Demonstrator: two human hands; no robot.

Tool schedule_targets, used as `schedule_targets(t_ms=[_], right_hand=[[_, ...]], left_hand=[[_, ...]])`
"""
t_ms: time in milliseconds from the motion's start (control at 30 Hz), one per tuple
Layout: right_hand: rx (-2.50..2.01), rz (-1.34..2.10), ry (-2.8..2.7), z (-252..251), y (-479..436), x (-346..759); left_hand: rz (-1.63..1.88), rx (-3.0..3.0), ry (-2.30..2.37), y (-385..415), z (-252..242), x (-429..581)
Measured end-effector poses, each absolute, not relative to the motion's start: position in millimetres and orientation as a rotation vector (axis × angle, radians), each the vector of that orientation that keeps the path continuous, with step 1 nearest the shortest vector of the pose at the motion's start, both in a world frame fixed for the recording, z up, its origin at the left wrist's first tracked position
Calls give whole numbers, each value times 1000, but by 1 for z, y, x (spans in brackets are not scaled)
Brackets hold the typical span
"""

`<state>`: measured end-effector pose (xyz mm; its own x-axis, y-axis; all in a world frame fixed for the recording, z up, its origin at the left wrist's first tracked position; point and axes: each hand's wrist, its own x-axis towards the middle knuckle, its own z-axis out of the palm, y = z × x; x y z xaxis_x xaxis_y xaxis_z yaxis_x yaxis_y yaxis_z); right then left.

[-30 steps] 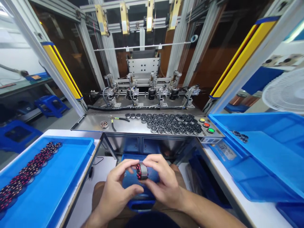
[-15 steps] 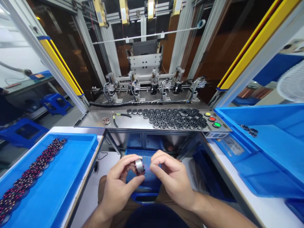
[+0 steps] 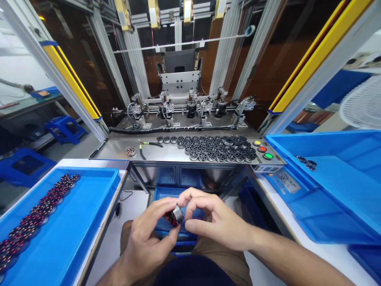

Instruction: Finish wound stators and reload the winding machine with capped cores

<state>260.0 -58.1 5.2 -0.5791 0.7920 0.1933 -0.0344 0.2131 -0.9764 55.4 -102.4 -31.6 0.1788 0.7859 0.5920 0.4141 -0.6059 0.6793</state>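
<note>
My left hand [image 3: 145, 242] pinches a small round motor stator [image 3: 175, 215] with red copper windings and a metal ring, held over my lap. My right hand [image 3: 216, 224] is close against it from the right, thumb and forefinger curled near the stator's edge, and I cannot make out anything held between them. A small blue bin [image 3: 166, 226] sits beneath both hands. On the steel shelf [image 3: 166, 153] ahead lie several bare dark stators [image 3: 212, 149]. The blue tray [image 3: 65, 230] on my left carries a row of wound stators [image 3: 38, 208].
A winding machine [image 3: 184, 107] with several spindles stands behind the shelf, framed by yellow light-curtain posts [image 3: 71, 83]. Cutting pliers [image 3: 149, 146] and one wound stator [image 3: 130, 151] lie on the shelf's left. Coloured buttons [image 3: 262, 149] sit at its right. Stacked blue trays [image 3: 333, 182] fill the right bench.
The stator has turned in my left hand and dropped slightly. My right hand let go of it, drew away, then came back close against its right side.
</note>
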Motion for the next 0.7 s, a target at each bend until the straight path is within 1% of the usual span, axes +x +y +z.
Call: schedule_targets(t_ms=[133,200,267,400,500,600,700], right_hand=[[-724,1639,-1638,9,-52,259],[-734,1666,-1656,8,-46,262],[-775,1491,-1769,11,-43,266],[-704,757,-2076,29,-54,265],[-557,384,-2355,38,-69,254],[-442,250,-2525,39,-71,248],[-309,327,-2666,40,-49,248]], left_hand=[[1347,2145,994,-104,-29,51],[1294,2153,956,-105,-25,50],[1271,2154,974,-107,-21,50],[1330,2199,1102,-109,-21,50],[1377,2233,1154,-110,-23,50],[1390,2182,1145,-113,-22,45],[1367,2036,1134,-118,-23,32]])
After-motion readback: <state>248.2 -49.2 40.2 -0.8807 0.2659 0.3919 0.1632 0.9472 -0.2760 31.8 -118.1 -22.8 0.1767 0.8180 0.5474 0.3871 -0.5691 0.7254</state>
